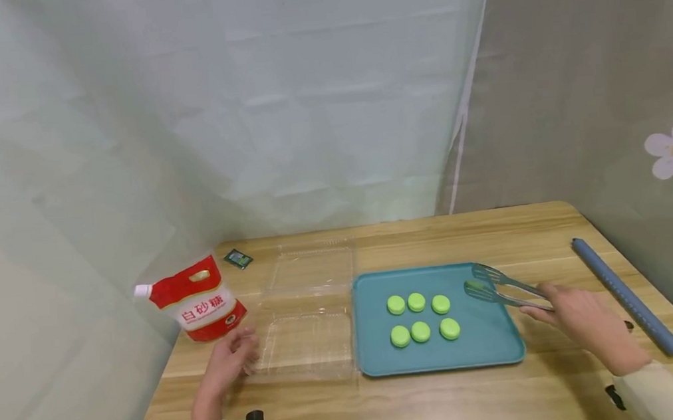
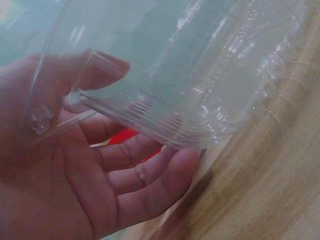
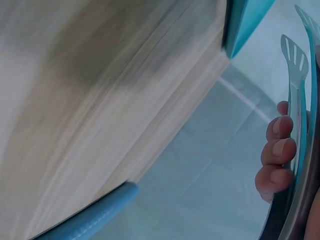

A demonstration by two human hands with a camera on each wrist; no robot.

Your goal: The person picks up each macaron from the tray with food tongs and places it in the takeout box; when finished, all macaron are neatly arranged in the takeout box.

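My left hand (image 1: 229,359) holds the left wall of a clear plastic clamshell box (image 1: 309,342), thumb on the inside and fingers curled along the outside. In the left wrist view the thumb and fingers straddle the box's ridged corner (image 2: 175,132). The box lies open, its lid (image 1: 314,268) folded back. My right hand (image 1: 586,321) grips slotted teal tongs (image 1: 483,292), their two heads spread apart over the right side of a teal tray (image 1: 380,359). Several round green macarons (image 1: 420,331) sit in two rows on that tray, left of the tongs.
A red and white sugar bag (image 1: 197,302) with a white cap stands at the left, close beside my left hand. Behind it lies a small dark packet (image 1: 238,258). A long blue-grey rod-shaped thing (image 1: 626,295) lies along the right of the wooden table (image 1: 425,402). Curtains hang around the table.
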